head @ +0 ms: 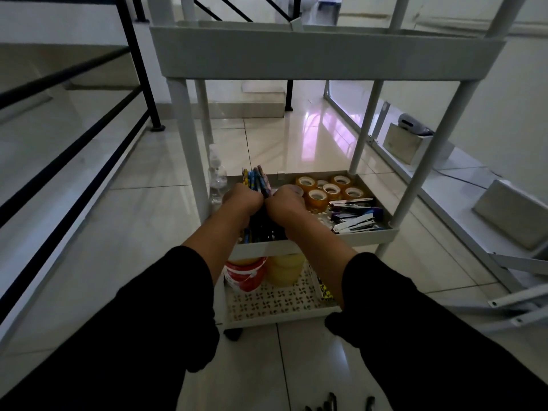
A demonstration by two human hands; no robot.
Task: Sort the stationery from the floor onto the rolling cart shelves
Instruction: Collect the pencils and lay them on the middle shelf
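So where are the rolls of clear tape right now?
The tape rolls sit at the back of the cart's middle shelf, behind the staplers.

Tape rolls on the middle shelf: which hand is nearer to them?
Right. The right hand sits just beside the tape rolls, almost touching the nearest. The left hand is farther off, gripping the pencil bundle.
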